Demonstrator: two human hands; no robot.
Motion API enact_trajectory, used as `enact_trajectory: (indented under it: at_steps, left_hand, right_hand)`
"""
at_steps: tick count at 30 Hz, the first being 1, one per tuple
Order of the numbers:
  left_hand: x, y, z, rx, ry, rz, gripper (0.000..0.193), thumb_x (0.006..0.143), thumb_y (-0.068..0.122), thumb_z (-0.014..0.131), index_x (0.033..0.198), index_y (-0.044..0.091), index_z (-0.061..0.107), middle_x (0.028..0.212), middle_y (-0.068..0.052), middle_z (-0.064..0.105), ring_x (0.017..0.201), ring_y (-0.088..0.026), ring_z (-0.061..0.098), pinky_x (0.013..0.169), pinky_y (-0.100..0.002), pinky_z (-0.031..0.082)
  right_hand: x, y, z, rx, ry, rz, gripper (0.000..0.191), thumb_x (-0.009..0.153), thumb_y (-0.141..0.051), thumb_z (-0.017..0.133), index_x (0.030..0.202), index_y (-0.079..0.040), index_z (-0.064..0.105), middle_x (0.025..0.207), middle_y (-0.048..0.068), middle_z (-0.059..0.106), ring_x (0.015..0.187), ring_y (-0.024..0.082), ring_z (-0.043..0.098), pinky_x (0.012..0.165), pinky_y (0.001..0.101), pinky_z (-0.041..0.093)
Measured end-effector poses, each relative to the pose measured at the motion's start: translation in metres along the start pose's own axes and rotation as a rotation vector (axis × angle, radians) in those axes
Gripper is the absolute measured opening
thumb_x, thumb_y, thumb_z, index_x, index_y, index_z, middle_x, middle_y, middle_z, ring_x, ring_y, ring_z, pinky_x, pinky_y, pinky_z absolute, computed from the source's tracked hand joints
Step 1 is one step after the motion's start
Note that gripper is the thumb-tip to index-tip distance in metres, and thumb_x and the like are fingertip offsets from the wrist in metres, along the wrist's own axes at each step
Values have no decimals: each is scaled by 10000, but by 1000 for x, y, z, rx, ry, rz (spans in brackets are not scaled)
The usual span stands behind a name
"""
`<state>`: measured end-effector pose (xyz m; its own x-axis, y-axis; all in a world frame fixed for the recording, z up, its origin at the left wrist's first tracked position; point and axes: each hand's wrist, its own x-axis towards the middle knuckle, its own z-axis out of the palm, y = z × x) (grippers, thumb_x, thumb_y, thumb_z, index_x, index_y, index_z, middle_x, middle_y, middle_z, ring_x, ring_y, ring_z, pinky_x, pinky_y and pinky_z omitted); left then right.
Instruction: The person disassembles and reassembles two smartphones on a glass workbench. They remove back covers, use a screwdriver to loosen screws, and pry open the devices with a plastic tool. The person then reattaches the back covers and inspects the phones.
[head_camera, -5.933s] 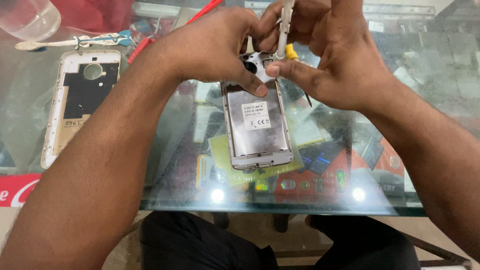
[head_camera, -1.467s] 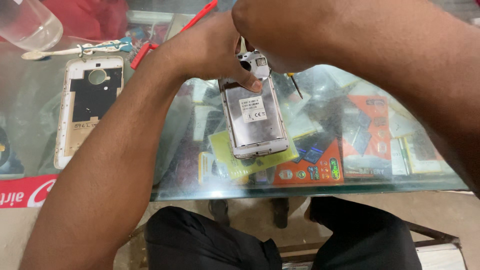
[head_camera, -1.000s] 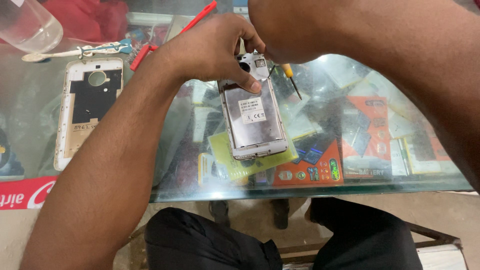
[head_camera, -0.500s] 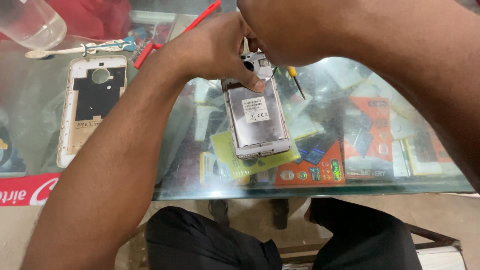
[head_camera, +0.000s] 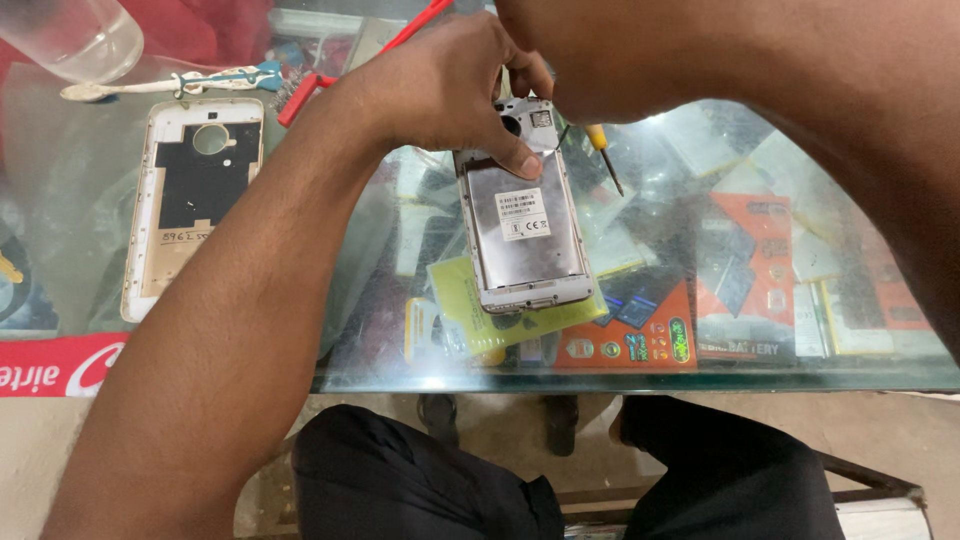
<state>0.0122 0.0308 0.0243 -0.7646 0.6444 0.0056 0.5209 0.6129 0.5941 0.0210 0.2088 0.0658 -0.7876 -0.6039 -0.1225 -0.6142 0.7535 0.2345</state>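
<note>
1. The opened phone (head_camera: 522, 232) lies mid glass counter (head_camera: 760, 375), near its front edge; the left hand (head_camera: 440, 85) and right forearm (head_camera: 800, 110) cover its far end.
2. Toward the left edge, a back cover (head_camera: 190, 205) takes the room.
3. A brush (head_camera: 170, 82), red tool (head_camera: 345, 65) and glass (head_camera: 75, 35) crowd the far left corner.
4. A screwdriver (head_camera: 603, 152) lies just right of the phone.
5. The front right corner offers open passage.
</note>
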Motion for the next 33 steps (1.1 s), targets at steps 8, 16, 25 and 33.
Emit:
enact_trajectory:
  at_steps: [8,16,25,33]
  left_hand:
    - [2,-1,-1,-6,-25,-17,685,539,271,1002,1145,79,746,953,-73,739,847,-218,708,720,-374,544]
    - [2,-7,4,-112,16,93,661,544,250,1016,1108,78,717,961,-35,730,865,-206,694,746,-362,560]
    - [3,0,0,-7,0,16,647,546,284,1019,1102,99,746,912,-52,706,831,-196,685,702,-362,540]
    - [5,-6,3,-20,-11,36,697,552,285,1019,1155,70,742,950,-46,719,840,-186,691,705,-344,550]
  right_hand:
    - [-4,6,1,43,22,-43,321,842,-273,875,1046,-54,761,841,151,752,651,284,726,587,407,561]
    - [-11,0,-6,78,224,-160,532,590,-105,909,1087,-27,737,898,158,751,701,285,720,549,410,566]
    - [-32,-3,-17,-62,108,-36,364,757,-160,869,1092,-74,756,853,132,757,660,240,720,578,377,579]
    - [-69,11,-1,220,172,142,226,868,-215,849,1066,-117,800,864,93,770,674,222,719,594,384,563]
